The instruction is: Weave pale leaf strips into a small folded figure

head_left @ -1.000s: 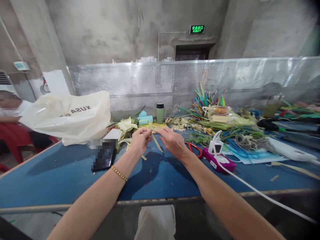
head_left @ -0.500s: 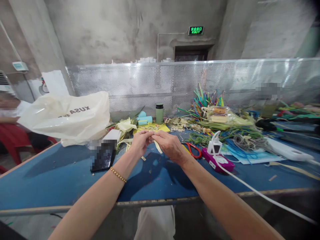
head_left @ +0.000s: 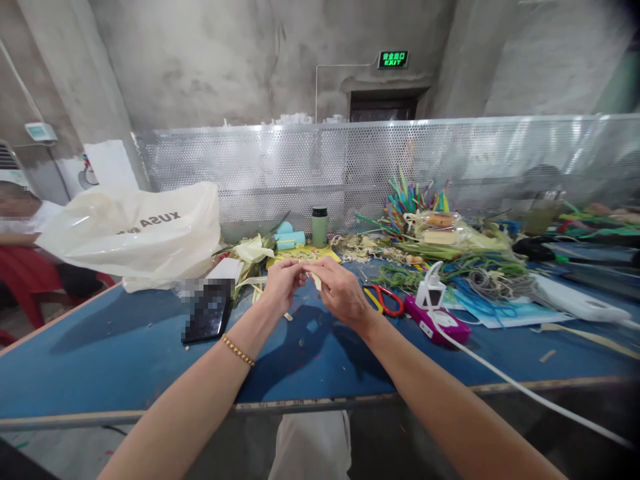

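Above the blue table, my left hand (head_left: 281, 285) and my right hand (head_left: 344, 292) meet fingertip to fingertip. Both are closed in a pinch on a narrow pale strip (head_left: 317, 281) that looks like corn husk. Part of it shows between them, against the right fingers; the rest is hidden by the fingers. A gold bead bracelet circles my left wrist. Behind the hands lie loose pale husk leaves (head_left: 255, 249) and a yellow sheet with scraps on it. Scissors with red handles (head_left: 391, 301) lie just right of my right hand.
A dark phone (head_left: 209, 313) lies left, before a large cream plastic bag (head_left: 145, 233). A green bottle (head_left: 319, 228) stands behind. To the right are a purple power strip (head_left: 437, 321) with a white cable, and heaped coloured strands (head_left: 415, 203). A person sits far left.
My right hand has turned and shifted slightly right. The strip's end that hung below the fingers now shows less, tucked against the right hand. The left hand stays nearly in place.
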{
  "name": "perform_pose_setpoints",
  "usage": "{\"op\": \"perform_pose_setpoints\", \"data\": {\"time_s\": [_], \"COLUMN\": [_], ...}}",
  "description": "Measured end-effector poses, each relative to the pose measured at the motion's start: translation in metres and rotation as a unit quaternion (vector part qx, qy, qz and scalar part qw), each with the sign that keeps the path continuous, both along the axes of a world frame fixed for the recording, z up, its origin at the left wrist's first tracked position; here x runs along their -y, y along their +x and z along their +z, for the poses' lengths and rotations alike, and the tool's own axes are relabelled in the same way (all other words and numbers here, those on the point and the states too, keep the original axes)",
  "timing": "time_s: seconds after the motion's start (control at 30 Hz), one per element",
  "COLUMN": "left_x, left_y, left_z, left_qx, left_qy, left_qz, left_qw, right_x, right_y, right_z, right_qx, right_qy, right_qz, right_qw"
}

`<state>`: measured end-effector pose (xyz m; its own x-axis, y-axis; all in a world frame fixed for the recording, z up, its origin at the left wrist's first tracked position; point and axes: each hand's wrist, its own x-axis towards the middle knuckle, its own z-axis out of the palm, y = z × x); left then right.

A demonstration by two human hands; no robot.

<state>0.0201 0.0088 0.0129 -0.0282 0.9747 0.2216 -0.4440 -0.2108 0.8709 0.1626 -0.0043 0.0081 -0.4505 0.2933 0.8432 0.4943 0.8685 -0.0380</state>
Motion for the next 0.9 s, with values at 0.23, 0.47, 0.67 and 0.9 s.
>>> {"op": "perform_pose_setpoints", "data": {"time_s": [0.23,0.47,0.67,0.9], "left_x": [0.002,0.004,0.004,0.005], "left_y": [0.003,0.004,0.005,0.006], "left_z": [-0.001,0.001,0.000,-0.001], "left_qx": [-0.046,-0.095,-0.127,-0.125], "left_qy": [0.024,0.060,0.080,0.082], "left_qz": [0.001,0.009,0.011,-0.014], "left_qw": [0.999,0.994,0.989,0.989], "right_x": [-0.004,-0.008,-0.007,-0.011], "right_y": [-0.005,-0.001,-0.002,-0.001], "right_z": [-0.001,0.002,0.003,0.002], "right_qx": [-0.172,-0.214,-0.245,-0.301], "right_qy": [-0.073,-0.089,-0.191,-0.233], "right_qz": [-0.024,-0.070,-0.076,-0.068], "right_qw": [0.982,0.970,0.947,0.922]}}
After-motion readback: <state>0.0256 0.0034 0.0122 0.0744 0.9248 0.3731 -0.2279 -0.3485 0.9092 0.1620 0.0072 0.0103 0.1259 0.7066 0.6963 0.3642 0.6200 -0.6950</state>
